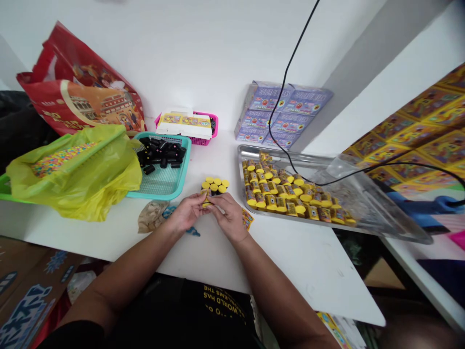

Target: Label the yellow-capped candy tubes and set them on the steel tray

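- We pinch a small canister (206, 198), wrapped in a yellow printed label, between the fingertips of both hands, over the near-middle part of the white table (290, 257).
- Our left hand (189, 212) grasps it from the left; our right hand (229, 216) grips it from the right.
- Just beyond our fingers we see a cluster of yellow-capped canisters (216, 182), standing close together.
- Beside our right hand, partly hidden by it, lie yellow printed labels (247, 219).
- Left of our left hand we have a crumpled tan item (151, 216), with a blue patterned piece (193, 232) partly under the wrist.
- Farther left, a teal basket (157, 185) holds black canisters (162, 151).
- To the right, a metal tray (308, 166) holds many labelled, yellow-capped canisters (279, 189).
- Behind that tray we see stacked purple boxes (279, 114) against the wall.
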{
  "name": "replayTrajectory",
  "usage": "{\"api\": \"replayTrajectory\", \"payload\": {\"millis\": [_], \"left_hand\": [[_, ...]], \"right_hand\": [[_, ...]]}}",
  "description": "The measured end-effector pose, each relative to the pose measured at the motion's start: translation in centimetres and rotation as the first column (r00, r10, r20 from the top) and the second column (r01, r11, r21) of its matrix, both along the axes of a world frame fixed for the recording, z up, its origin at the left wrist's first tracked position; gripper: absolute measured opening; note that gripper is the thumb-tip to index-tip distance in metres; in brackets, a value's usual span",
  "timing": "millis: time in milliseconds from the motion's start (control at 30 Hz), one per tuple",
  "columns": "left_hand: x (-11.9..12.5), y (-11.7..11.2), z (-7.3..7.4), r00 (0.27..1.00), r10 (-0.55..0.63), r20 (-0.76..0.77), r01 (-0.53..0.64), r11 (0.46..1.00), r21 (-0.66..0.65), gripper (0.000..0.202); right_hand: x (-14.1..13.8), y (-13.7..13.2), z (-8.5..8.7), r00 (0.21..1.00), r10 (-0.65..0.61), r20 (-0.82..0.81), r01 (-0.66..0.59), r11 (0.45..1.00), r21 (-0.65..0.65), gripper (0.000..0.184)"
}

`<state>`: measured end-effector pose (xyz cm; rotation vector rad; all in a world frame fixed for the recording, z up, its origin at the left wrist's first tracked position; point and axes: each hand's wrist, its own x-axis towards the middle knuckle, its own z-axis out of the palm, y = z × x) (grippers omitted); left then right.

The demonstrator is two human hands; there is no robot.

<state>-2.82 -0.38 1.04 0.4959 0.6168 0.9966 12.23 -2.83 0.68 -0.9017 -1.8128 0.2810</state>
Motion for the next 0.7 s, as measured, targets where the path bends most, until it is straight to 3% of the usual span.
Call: {"api": "replayTrajectory", "payload": {"millis": [300,567,700], "left_hand": [[0.2,0.0,-1.1,0.998,-0.036,-0.048,0.034,0.999,-0.038,0.019],[-0.1,0.3,-0.4,0.997,-0.070,-0.022,0.066,0.988,-0.138,0.010],[0.0,0.2,-0.1,0.996,-0.074,0.042,0.078,0.993,-0.086,0.013]], "right_hand": [[-0.2,0.2,-0.8,0.990,-0.115,0.085,0.115,0.993,0.012,0.017],[0.0,0.5,-1.1,0.982,-0.056,-0.181,0.006,0.964,-0.267,0.019],[-0.1,0.7,-1.3,0.976,-0.019,-0.219,-0.051,0.949,-0.311,0.035]]}}
